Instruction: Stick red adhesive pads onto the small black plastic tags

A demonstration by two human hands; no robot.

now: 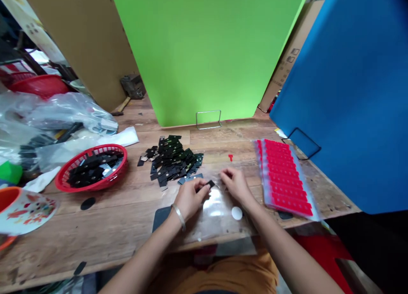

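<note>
Fingers (pixel 203 192) of left hand (pixel 188 198) partly hide black piece (pixel 211 184)

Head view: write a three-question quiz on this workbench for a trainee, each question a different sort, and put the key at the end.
1. True or false: the left hand holds a small black piece.
2. Multiple choice: what does the red basket hold? (a) white cups (b) mostly black parts (c) green strips
3. Short answer: what colour is the board at the far right?

Key: 1. True. 2. b. 3. Blue.
</note>
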